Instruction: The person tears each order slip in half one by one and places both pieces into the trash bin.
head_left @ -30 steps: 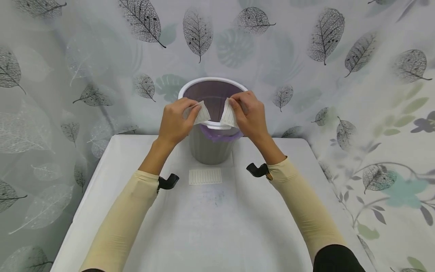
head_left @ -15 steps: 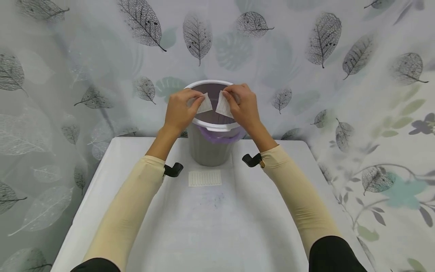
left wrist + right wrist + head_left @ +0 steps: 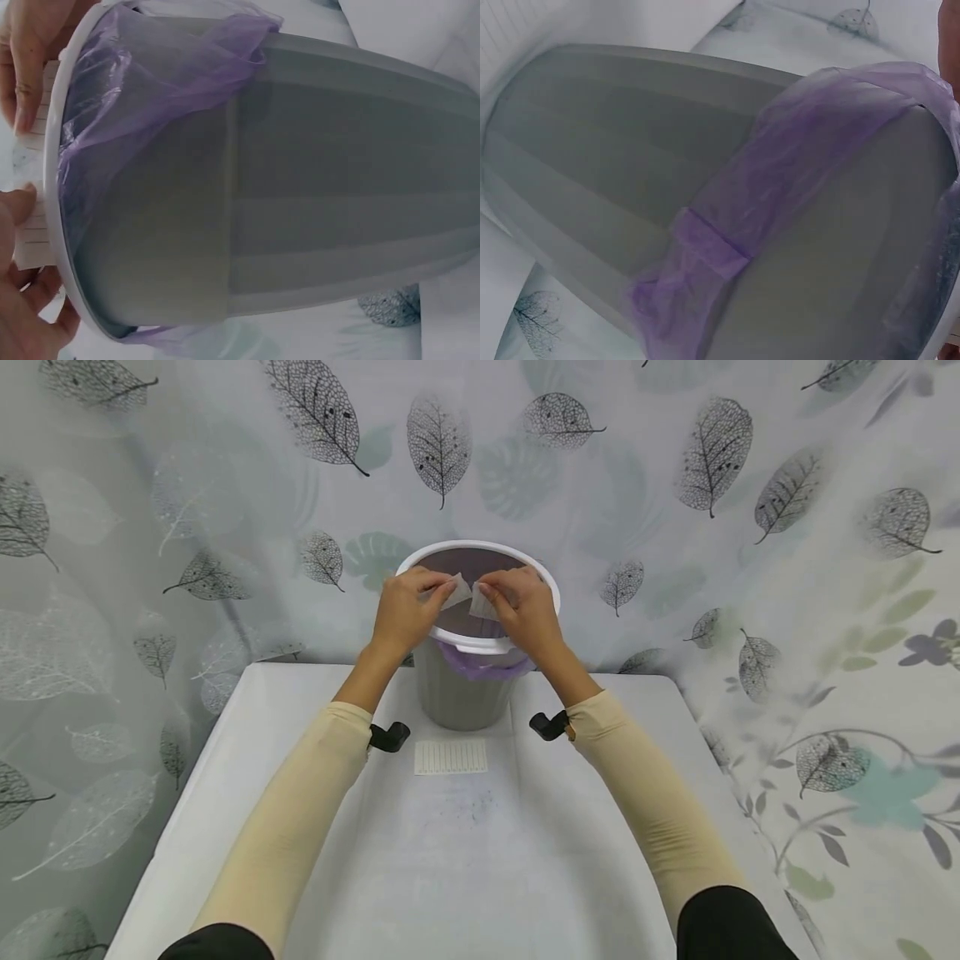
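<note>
My left hand (image 3: 406, 610) pinches a small piece of white lined paper (image 3: 457, 592) between thumb and fingertips. A second paper piece (image 3: 482, 603) is pinched in my right hand (image 3: 528, 612). Both hands are close together over the mouth of a grey waste bin (image 3: 459, 697) with a white rim (image 3: 553, 583). A translucent purple bin bag (image 3: 480, 667) lines it and folds down outside the rim. In the left wrist view, both hands show at the left edge, with ruled paper (image 3: 34, 251) partly behind the rim. The right wrist view shows mostly the bin's side (image 3: 630, 172) and the bag (image 3: 780, 172).
On the white-covered table (image 3: 450, 877), a white strip with ruled lines (image 3: 450, 757) lies in front of the bin. Small dark smudges (image 3: 480, 806) mark the cover near it. A leaf-patterned curtain (image 3: 555, 477) hangs behind and along both sides.
Both hands, each holding its paper piece, have moved inward, bringing the pieces closer together over the bin's mouth. The strip on the table has stayed put.
</note>
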The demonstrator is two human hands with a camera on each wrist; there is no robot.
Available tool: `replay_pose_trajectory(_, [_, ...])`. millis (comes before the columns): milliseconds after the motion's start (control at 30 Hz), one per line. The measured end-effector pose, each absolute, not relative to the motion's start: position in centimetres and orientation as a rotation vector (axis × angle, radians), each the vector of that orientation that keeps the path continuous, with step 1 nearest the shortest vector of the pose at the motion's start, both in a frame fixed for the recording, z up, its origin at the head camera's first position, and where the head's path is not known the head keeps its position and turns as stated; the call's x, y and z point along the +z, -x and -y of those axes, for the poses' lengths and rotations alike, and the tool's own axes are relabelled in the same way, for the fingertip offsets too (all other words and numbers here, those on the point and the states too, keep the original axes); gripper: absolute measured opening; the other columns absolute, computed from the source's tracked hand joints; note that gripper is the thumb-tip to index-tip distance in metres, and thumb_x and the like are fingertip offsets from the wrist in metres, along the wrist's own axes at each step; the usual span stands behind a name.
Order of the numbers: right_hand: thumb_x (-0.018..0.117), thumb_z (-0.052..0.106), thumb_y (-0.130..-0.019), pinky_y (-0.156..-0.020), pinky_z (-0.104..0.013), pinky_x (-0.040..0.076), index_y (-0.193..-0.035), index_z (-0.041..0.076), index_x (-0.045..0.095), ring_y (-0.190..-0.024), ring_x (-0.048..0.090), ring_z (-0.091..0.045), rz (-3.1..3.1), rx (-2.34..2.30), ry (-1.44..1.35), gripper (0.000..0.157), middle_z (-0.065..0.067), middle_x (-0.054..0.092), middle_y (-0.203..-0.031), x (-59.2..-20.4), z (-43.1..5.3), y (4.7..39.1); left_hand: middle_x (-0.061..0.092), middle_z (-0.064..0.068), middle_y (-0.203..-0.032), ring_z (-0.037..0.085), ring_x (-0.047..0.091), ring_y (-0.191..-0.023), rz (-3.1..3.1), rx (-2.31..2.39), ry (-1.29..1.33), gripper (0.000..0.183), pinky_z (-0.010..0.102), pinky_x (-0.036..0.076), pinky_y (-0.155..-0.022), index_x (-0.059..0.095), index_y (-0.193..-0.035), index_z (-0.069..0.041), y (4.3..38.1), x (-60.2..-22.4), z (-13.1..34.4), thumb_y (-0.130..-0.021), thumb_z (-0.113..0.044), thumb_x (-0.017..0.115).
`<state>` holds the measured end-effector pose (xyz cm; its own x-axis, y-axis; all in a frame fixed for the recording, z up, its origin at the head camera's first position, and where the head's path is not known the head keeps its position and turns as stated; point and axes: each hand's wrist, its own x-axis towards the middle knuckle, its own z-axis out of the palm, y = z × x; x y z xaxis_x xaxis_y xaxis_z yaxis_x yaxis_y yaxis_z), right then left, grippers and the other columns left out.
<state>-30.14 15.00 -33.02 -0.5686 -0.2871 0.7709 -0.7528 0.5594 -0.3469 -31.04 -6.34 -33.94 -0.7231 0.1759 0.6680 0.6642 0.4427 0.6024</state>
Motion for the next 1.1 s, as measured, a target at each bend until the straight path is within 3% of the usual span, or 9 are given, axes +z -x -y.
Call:
replay_pose_trajectory(267, [0.074,0.015,-0.098,-0.082,-0.046,0.049,-0.104,0.002,0.080,-0.091,0.063,-0.032,2.196,0.897,-0.832,0.015,-0.009,0.076,-0.093,-34.0,-14.8,29.4,0.074,0.014,-0.099,0.029,0.069,-0.091,2.166,-1.203,0.770,0.019,0.049,0.054,-0.086,0.078,-0.111,0.003,30.5,-35.0,6.6,-0.099,-0.011,0.073])
replay_pose_trajectory(500, [0.073,0.013,-0.099,-0.083,-0.045,0.051,-0.106,0.002,0.080,-0.094,0.064,-0.030,2.143,0.903,-0.876,0.015,-0.009,0.077,-0.099,-34.4,-14.7,28.3,0.073,0.015,-0.099,0.029,0.069,-0.092,2.083,-1.168,0.797,0.018,0.047,0.053,-0.086,0.077,-0.110,0.003,29.5,-35.4,7.1,-0.098,-0.009,0.073])
replay_pose_trajectory(767, [0.072,0.009,-0.099,-0.083,-0.042,0.054,-0.108,0.000,0.078,-0.096,0.067,-0.027,2.058,0.910,-0.950,0.014,-0.009,0.076,-0.100,-35.1,-14.4,24.8,0.071,0.012,-0.099,0.028,0.067,-0.091,1.988,-1.129,0.853,0.013,0.043,0.052,-0.084,0.077,-0.106,0.001,26.9,-36.7,7.4,-0.099,-0.008,0.071])
replay_pose_trajectory(1100, [0.072,-0.001,-0.092,-0.077,-0.039,0.057,-0.103,0.000,0.078,-0.089,0.070,-0.025,1.956,0.975,-1.043,0.012,-0.008,0.075,-0.097,-40.4,-14.0,20.9,0.071,0.007,-0.097,0.024,0.067,-0.090,1.979,-1.161,0.897,0.008,0.042,0.052,-0.082,0.076,-0.101,-0.002,23.5,-41.6,7.4,-0.098,-0.008,0.071])
